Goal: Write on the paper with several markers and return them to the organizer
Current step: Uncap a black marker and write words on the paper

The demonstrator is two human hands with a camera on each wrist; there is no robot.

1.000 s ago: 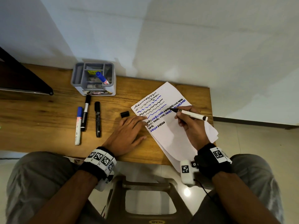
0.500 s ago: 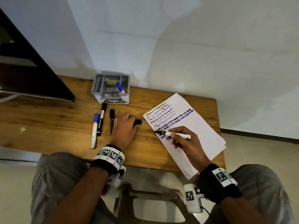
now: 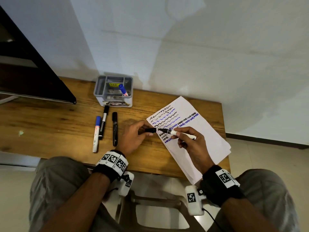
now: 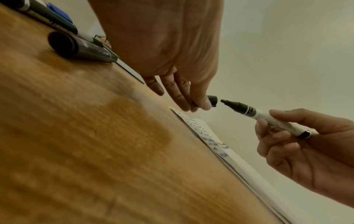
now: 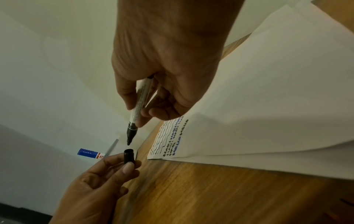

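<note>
Paper (image 3: 192, 131) overhangs table's (image 3: 50, 128) front edge, right side. My right hand (image 3: 192, 144) grips uncapped marker (image 3: 177, 133); left hand (image 3: 133, 138) pinches cap (image 3: 150, 130), small gap. Organizer (image 3: 113, 91) at back edge holds one blue marker (image 3: 123, 89).

- Head view: soft, dim indoor light; broad grey shadows fall across the pale painted wall (image 3: 217, 56).
- Wide-angle bending curves its edges.
- Wrist views: yellowish cast, with the brown wooden worktop (image 4: 86, 151) smeared and out of focus close to the lens.
</note>
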